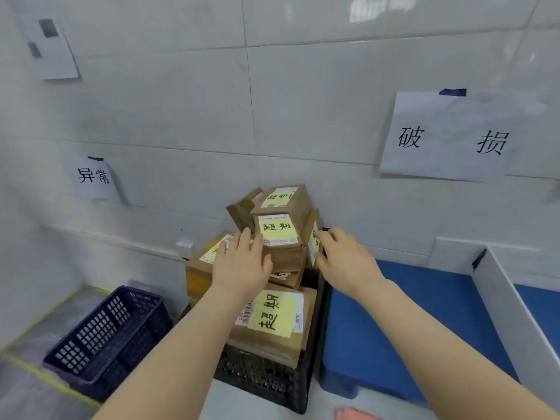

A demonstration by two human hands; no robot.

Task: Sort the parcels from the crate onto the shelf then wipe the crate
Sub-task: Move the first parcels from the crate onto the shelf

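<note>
A white tiled wall [181,101] fills the far side, with three paper sheets taped to it: a blank-looking one [48,40] at the upper left, a small one [94,178] at the left marked 异常, and a large one [451,136] at the right marked 破损. Below the large sheet lies one blue tray [403,322], with a white divider [515,304] along its right side. Two crates stand near the wall: a dark blue crate [106,338] at the left, tilted, with nothing visible inside, and a black crate [266,380] in the middle, heaped with brown cardboard parcels [272,322]. At least six parcels show in the heap, most with yellow notes reading 超期; the exact count is unclear, since the arms and upper boxes hide the lower ones. The left hand [242,262] lies with fingers nearly straight against the left face of a small upper parcel [280,234], and the right hand [342,259] has its fingers bent round the edge of a parcel [313,237] leaning at the right of the heap. A pink cloth [354,415] peeks in at the near edge, just right of the black crate.
</note>
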